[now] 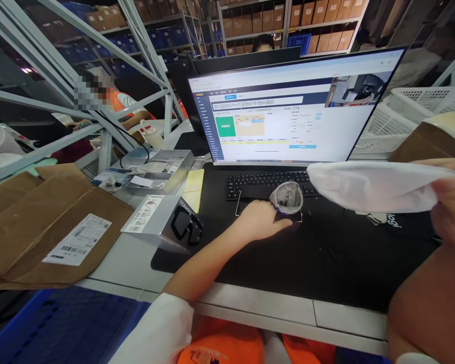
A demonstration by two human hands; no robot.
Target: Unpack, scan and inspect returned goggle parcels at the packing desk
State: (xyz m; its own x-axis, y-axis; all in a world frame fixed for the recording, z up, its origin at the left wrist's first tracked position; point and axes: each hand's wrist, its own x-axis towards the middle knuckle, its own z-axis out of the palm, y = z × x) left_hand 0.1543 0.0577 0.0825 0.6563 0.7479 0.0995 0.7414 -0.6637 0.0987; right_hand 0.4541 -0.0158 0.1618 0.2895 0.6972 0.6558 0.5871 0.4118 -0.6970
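Note:
My left hand [258, 218] is closed over the desk mat, back of the hand up and thumb pointing right. At its fingers is a small grey item in a thin translucent wrap [287, 197], with a bit of blue at its lower edge; what is inside I cannot make out. Beneath lies a dark flat piece with thin white edges [243, 198], partly covered by the hand. At the right, my right hand [453, 207] grips one end of a soft white pouch [375, 187], held up over the mat and stretching leftward.
A monitor [265, 121] and keyboard [250, 180] stand behind the mat [280, 263]. Left are a silver goggles box [163, 222], yellow paper [193, 189], an open grey tray [163, 174] and a brown parcel [41, 222]. White baskets [424, 106] stand right. A co-worker [131, 108] sits beyond the frame.

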